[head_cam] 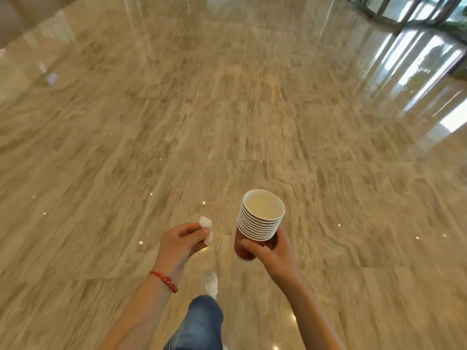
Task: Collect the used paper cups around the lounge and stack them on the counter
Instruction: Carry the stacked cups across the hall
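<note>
A polished beige marble floor point(177, 137) fills nearly the whole view, blurred in streaks, with small bright light spots scattered over its lower half. At about seven o'clock the person's left forearm rises from the bottom edge, a red braided bracelet point(165, 281) tied round the wrist. The left hand point(180, 242) sits just left of centre at roughly six o'clock, fingers curled inward, and it pinches a crumpled white tissue point(206, 229) between thumb and fingertips; the tissue sticks out at the hand's upper right. Below, near the bottom edge at six o'clock, a leg in blue jeans point(202, 322) reaches forward, with a white shoe point(211, 282) at its tip over the floor. Just right of the tissue, apart from it, is the stack of paper cups point(259, 221), nested one inside another, tilted slightly so the open mouth faces up toward the camera; many white rolled rims are layered below the top rim, and the outermost cup is dark red with pale printing too small to read. The inside of the top cup is pale. The right hand point(275, 251) grips the red base of the stack, thumb across the near side and fingers wrapped behind, held in the air above the floor. At one to two o'clock, glass doors point(414, 11) with dark frames throw bright white reflections point(429, 79) across the floor.
</note>
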Action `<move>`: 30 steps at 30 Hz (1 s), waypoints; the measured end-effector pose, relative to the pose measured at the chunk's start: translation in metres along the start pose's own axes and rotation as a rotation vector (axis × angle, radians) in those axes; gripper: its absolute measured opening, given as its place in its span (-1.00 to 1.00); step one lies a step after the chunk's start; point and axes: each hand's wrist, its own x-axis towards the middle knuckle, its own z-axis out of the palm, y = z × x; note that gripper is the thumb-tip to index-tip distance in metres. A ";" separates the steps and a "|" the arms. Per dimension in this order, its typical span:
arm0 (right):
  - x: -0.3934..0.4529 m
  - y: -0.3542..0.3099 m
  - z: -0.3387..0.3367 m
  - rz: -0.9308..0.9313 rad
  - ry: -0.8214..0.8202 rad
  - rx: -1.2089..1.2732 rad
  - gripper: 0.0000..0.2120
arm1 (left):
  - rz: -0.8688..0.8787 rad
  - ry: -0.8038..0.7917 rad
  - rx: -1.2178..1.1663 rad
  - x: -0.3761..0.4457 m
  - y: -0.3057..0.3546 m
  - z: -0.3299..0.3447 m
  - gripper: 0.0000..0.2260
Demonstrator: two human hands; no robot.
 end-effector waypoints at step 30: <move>0.748 -0.100 -0.067 -0.013 0.091 0.029 -0.46 | 0.009 -0.079 0.074 0.651 0.259 0.323 -0.90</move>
